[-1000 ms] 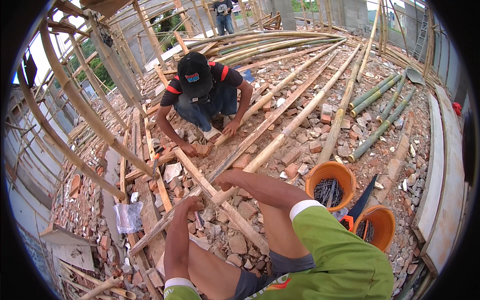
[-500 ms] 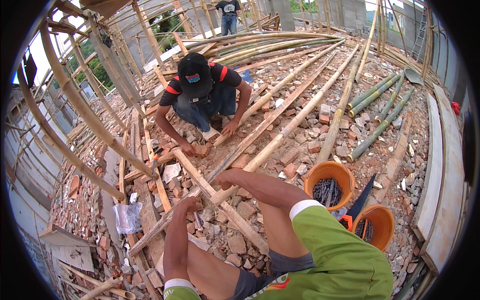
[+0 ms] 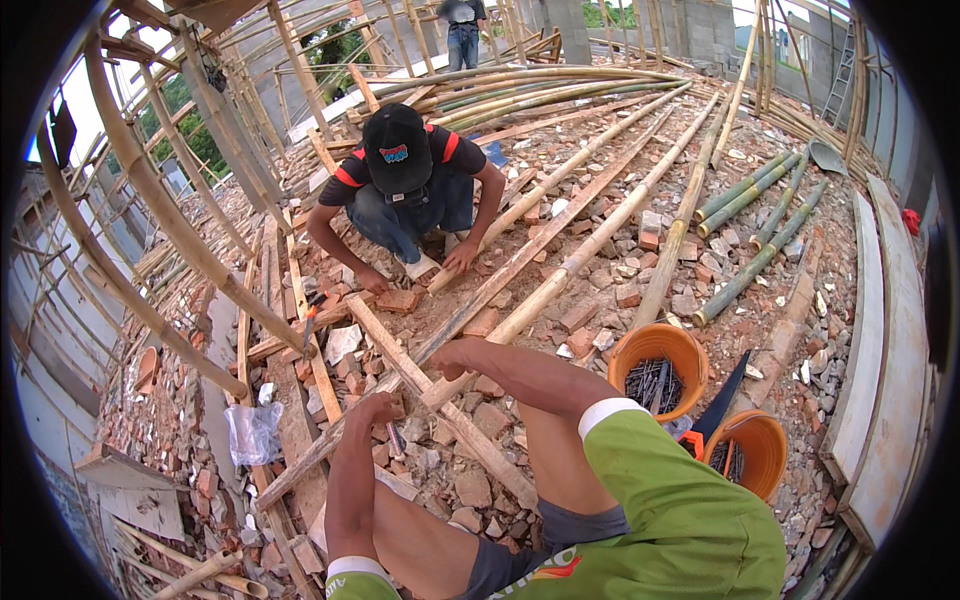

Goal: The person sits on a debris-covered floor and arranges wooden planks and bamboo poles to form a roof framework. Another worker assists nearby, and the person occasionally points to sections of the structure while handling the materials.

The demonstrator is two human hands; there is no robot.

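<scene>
Bamboo poles (image 3: 590, 250): long and pale, they lie across the brick rubble (image 3: 470, 490) before us, unmoved over the last second.
Co-worker (image 3: 405, 185): crouched opposite, both hands still pressing a pole end.
Timber slat (image 3: 440, 400): it crosses the pole we brace.
Buckets (image 3: 660, 365): orange, holding nails, to our right.
Right hand (image 3: 455, 357): clenched on the crossing, steady as before.
Left hand (image 3: 378, 410): closed around a small tool (image 3: 396, 440); what kind, we cannot tell.
</scene>
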